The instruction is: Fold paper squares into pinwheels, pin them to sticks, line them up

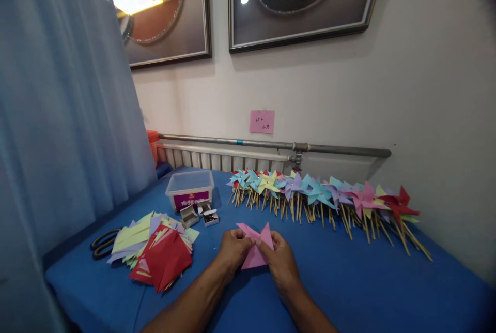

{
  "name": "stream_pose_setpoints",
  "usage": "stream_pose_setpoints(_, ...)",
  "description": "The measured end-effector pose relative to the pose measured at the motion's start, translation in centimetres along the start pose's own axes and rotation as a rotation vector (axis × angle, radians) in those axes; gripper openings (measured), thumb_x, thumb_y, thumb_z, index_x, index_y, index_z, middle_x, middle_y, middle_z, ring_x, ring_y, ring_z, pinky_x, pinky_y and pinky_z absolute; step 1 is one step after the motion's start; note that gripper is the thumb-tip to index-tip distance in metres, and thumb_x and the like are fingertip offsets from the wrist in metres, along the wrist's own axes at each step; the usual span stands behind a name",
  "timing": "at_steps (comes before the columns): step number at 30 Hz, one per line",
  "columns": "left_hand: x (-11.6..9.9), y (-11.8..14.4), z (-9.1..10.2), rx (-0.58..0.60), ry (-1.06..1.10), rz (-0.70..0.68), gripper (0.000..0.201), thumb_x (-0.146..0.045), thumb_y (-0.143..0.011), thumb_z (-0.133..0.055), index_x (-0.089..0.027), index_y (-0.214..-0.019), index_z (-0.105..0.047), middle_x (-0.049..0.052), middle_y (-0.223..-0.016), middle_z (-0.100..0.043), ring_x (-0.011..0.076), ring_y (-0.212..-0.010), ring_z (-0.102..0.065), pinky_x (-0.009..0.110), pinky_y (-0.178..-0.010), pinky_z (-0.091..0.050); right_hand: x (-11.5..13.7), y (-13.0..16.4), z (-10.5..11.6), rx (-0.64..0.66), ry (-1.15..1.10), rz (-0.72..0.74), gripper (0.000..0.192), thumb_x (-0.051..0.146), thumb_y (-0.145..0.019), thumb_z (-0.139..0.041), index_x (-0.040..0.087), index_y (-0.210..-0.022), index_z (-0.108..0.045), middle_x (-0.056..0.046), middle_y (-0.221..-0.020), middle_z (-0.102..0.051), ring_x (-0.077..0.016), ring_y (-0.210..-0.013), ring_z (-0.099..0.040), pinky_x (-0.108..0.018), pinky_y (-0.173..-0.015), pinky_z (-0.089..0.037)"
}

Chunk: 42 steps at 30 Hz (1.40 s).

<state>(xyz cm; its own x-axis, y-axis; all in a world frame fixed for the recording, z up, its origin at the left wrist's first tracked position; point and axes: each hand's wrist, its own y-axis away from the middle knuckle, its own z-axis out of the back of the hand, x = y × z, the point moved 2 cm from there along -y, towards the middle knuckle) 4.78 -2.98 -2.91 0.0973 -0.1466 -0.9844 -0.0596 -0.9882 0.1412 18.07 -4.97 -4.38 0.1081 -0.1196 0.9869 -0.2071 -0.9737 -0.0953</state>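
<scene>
A pink paper pinwheel piece (256,256), cut and partly folded, is held up over the blue table between both hands. My left hand (233,248) pinches it from the left, thumb near the paper's middle. From the right, my right hand (279,256) grips it the same way, its thumb close to the other. Two pointed corners stick up above the thumbs. To the left lies a pile of cut coloured paper (166,258), red on top, with pale green and lilac under it. The fingers behind the paper are hidden.
Finished pinwheels (318,193) on sticks lie in a long row along the back right. Black-handled scissors (103,244) rest left of the paper pile. Behind the pile stand a clear plastic tub (190,184) and small open boxes (210,217). A blue curtain (73,90) hangs at left.
</scene>
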Motion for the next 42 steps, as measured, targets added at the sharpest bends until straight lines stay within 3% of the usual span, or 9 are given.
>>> stream_pose_setpoints(7,0.2,-0.1,0.1,-0.011,-0.002,-0.017,0.026,-0.022,-0.060,-0.077,-0.018,-0.054,-0.052,-0.005,-0.047,-0.050,0.0089,-0.044,-0.041,0.023,-0.047,-0.029,0.1,0.2,0.0,0.010,0.021,0.005,0.035,0.050,-0.065,-0.081,0.021,-0.081,-0.067,-0.002,-0.072,-0.071,-0.0210,-0.065,-0.064,-0.029,-0.060,-0.048)
stream_pose_setpoints(15,0.2,-0.3,0.3,0.016,0.135,0.010,0.018,-0.023,-0.059,-0.074,-0.017,-0.060,-0.057,-0.004,-0.049,-0.052,0.0098,-0.044,-0.042,0.023,-0.047,-0.030,0.0,0.2,-0.2,0.034,-0.188,-0.088,0.044,0.058,-0.067,-0.081,0.021,-0.087,-0.069,-0.003,-0.074,-0.075,-0.0250,-0.071,-0.070,-0.034,-0.068,-0.054)
stream_pose_setpoints(21,0.3,-0.4,0.4,0.049,0.164,0.017,0.014,-0.024,-0.059,-0.072,-0.017,-0.062,-0.060,-0.002,-0.053,-0.058,0.0121,-0.049,-0.049,0.025,-0.053,-0.036,0.1,0.6,-0.3,0.073,-0.221,-0.139,0.048,0.059,-0.068,-0.081,0.020,-0.095,-0.070,-0.005,-0.085,-0.078,-0.0256,-0.076,-0.072,-0.032,-0.063,-0.053)
stream_pose_setpoints(26,0.0,-0.8,1.3,0.027,0.157,0.010,0.013,-0.024,-0.060,-0.071,-0.019,-0.061,-0.058,-0.002,-0.053,-0.057,0.0127,-0.049,-0.046,0.025,-0.054,-0.034,-0.1,0.1,0.6,0.068,-0.198,-0.114,0.055,0.057,-0.070,-0.079,0.021,-0.111,-0.069,-0.006,-0.089,-0.079,-0.0267,-0.080,-0.073,-0.034,-0.068,-0.055)
stream_pose_setpoints(29,-0.3,-1.0,2.0,0.040,0.169,0.021,0.014,-0.025,-0.061,-0.072,-0.020,-0.063,-0.059,0.000,-0.056,-0.059,0.0139,-0.052,-0.047,0.026,-0.057,-0.036,-0.6,-0.3,1.2,0.099,-0.215,-0.102,0.063,0.055,-0.071,-0.079,0.022,-0.122,-0.065,-0.008,-0.094,-0.080,-0.0275,-0.080,-0.074,-0.039,-0.073,-0.057)
stream_pose_setpoints(33,-0.6,-1.1,2.5,0.048,0.167,0.013,0.017,-0.026,-0.059,-0.071,-0.021,-0.059,-0.055,-0.002,-0.051,-0.052,0.0120,-0.048,-0.040,0.025,-0.053,-0.030,-1.1,-0.6,1.3,0.179,-0.199,-0.058,0.074,0.048,-0.067,-0.084,0.023,-0.132,-0.061,-0.011,-0.101,-0.079,-0.0275,-0.082,-0.074,-0.040,-0.073,-0.057)
stream_pose_setpoints(37,-0.8,-0.8,2.2,0.077,0.174,0.006,0.014,-0.026,-0.059,-0.072,-0.020,-0.061,-0.059,-0.001,-0.053,-0.055,0.0126,-0.049,-0.043,0.025,-0.054,-0.032,-0.8,-0.5,0.9,0.250,-0.152,-0.013,0.070,0.047,-0.070,-0.084,0.024,-0.132,-0.061,-0.010,-0.104,-0.078,-0.0270,-0.087,-0.074,-0.040,-0.078,-0.057)
stream_pose_setpoints(42,-0.9,-0.4,1.7,0.053,0.123,-0.003,0.012,-0.025,-0.061,-0.070,-0.021,-0.058,-0.059,-0.001,-0.053,-0.055,0.0131,-0.048,-0.042,0.026,-0.054,-0.032,-1.1,-0.7,0.6,0.159,-0.147,-0.004,0.072,0.050,-0.066,-0.087,0.024,-0.128,-0.062,-0.011,-0.108,-0.077,-0.0282,-0.092,-0.074,-0.042,-0.083,-0.058)
